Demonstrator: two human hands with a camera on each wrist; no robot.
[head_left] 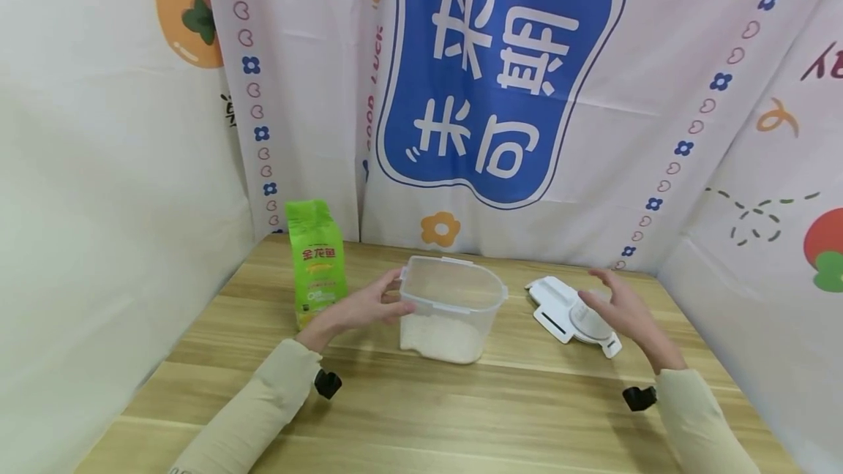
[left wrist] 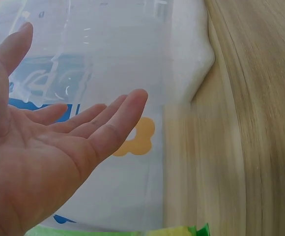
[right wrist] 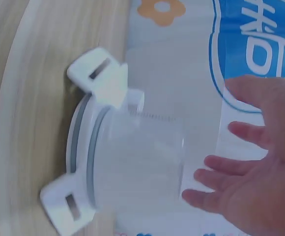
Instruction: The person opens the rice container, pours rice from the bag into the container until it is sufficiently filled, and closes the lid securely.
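A clear plastic container (head_left: 451, 295) with a white, grain-like filling (head_left: 440, 339) at its bottom stands on the table. At its left side is my left hand (head_left: 370, 304), fingers spread and loosely extended; whether they touch the wall I cannot tell. The white lid (head_left: 555, 306) lies to the right, its clear round cup (right wrist: 137, 157) facing up. Close by this cup hovers my right hand (head_left: 622, 306), fingers spread and nothing in its grasp. In the right wrist view, its fingertips stand near the cup's rim.
A green and yellow bag (head_left: 317, 262) with printed characters stands upright behind my left forearm. The wooden table (head_left: 421, 415) meets a printed cloth backdrop (head_left: 316, 93) at the back, with cloth on both sides too.
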